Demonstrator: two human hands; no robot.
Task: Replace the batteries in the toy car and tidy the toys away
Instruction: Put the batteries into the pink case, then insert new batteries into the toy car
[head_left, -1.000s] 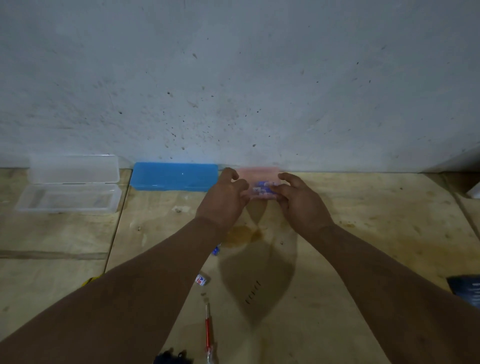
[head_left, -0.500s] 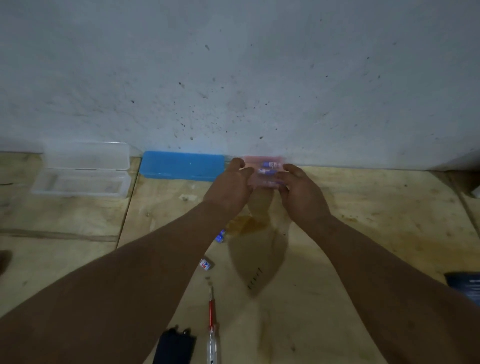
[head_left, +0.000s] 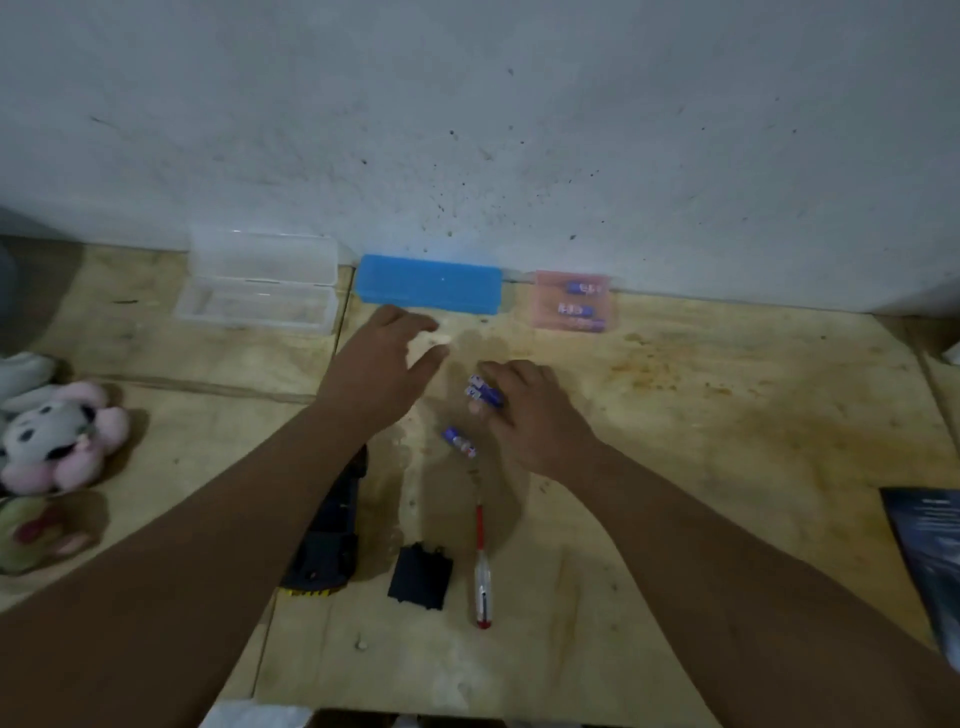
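Observation:
My right hand (head_left: 535, 421) pinches two blue batteries (head_left: 484, 393) at its fingertips, just above the wooden floor. A third blue battery (head_left: 460, 441) lies loose just below them. My left hand (head_left: 384, 364) hovers with relaxed fingers and holds nothing. A pink translucent case (head_left: 545, 306) with several batteries inside lies against the wall. The dark toy car (head_left: 332, 535) lies partly hidden under my left forearm. Its black battery cover (head_left: 421, 574) and a red screwdriver (head_left: 480, 561) lie beside it.
A shut blue case (head_left: 431, 283) and an open clear case (head_left: 260, 286) sit along the wall. Plush toys (head_left: 52, 436) lie at the far left. A dark booklet (head_left: 930, 551) is at the right edge. A white wall rises behind everything.
Both hands let go of the pink case, which now lies by the wall, and drew back toward me. My right hand now holds two batteries. The view tilted downward.

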